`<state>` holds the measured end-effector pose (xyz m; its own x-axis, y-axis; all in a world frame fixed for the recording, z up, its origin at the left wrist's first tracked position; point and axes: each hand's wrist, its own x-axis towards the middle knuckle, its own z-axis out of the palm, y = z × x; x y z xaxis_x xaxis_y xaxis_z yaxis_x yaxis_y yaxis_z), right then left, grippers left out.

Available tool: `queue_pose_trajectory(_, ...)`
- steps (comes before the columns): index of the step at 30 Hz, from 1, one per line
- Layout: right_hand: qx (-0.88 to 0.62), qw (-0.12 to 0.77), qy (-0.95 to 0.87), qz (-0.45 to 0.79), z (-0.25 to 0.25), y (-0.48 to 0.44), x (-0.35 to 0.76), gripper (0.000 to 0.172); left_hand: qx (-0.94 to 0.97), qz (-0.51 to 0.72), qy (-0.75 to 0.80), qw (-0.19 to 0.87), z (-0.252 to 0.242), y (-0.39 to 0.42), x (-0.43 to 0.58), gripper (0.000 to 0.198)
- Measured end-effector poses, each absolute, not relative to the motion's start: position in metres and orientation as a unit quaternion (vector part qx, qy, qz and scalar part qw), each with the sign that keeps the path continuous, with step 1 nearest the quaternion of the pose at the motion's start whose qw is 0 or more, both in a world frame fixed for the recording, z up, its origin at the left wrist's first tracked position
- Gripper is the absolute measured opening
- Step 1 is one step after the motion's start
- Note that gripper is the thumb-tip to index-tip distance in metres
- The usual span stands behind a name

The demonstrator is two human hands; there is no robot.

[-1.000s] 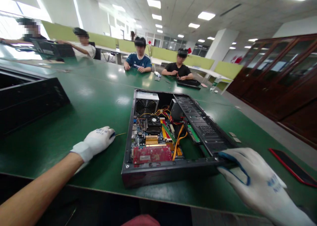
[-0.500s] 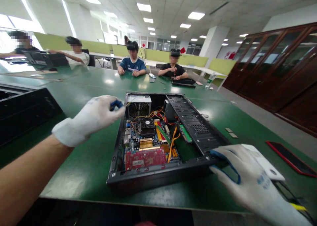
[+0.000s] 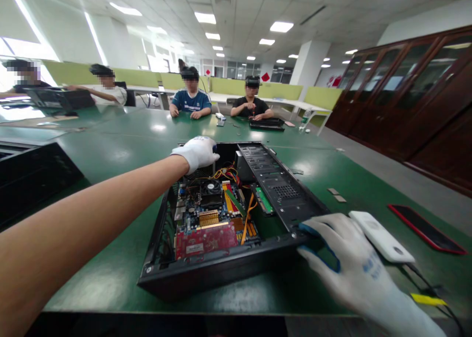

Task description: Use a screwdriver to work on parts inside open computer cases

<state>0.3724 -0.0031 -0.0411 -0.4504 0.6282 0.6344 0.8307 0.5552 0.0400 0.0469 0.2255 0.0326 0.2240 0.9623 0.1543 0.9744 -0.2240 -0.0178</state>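
While the computer case (image 3: 221, 272) lies open on the surface (image 3: 110, 283), the right hand (image 3: 346, 253) grips its near right corner, thumb and fingers bowed. Hold by the rim (image 3: 228, 252); avoid snagging the wires (image 3: 224, 173) inside. At the far left corner, the left hand (image 3: 199, 152) is partly curled; its grasp is hidden.

Large, bright office under a tiled white ceiling (image 3: 245, 7) with rectangular light panels (image 3: 281, 27). Windows (image 3: 27, 49) glow at far left. Lime-green partitions (image 3: 283, 90) and white desks (image 3: 309, 107) cross the background; beyond a grey floor (image 3: 383, 166), dark reddish-brown glazed wooden cabinets (image 3: 413, 106) line the right.
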Motion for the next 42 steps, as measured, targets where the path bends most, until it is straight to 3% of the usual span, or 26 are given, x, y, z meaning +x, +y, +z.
queue_pose_trajectory(12,-0.443,0.294,-0.831,-0.163,-0.045,-0.001,0.377,0.026,-0.814,-0.062,-0.576,0.033,0.023,0.146,0.007,0.056)
queue_pose_trajectory(21,-0.424,0.293,-0.845,-0.144,-0.043,-0.010,0.353,0.022,-0.876,-0.061,-0.472,-0.078,0.005,0.053,-0.017,0.041)
queue_pose_trajectory(32,-0.409,0.288,-0.852,-0.154,-0.041,-0.024,0.337,0.023,-0.896,0.025,-0.438,-0.069,0.006,0.036,-0.034,0.035)
queue_pose_trajectory(42,-0.413,0.247,-0.870,-0.108,-0.030,-0.049,0.347,0.027,-0.903,-0.045,-0.421,-0.077,0.002,-0.003,-0.043,0.022)
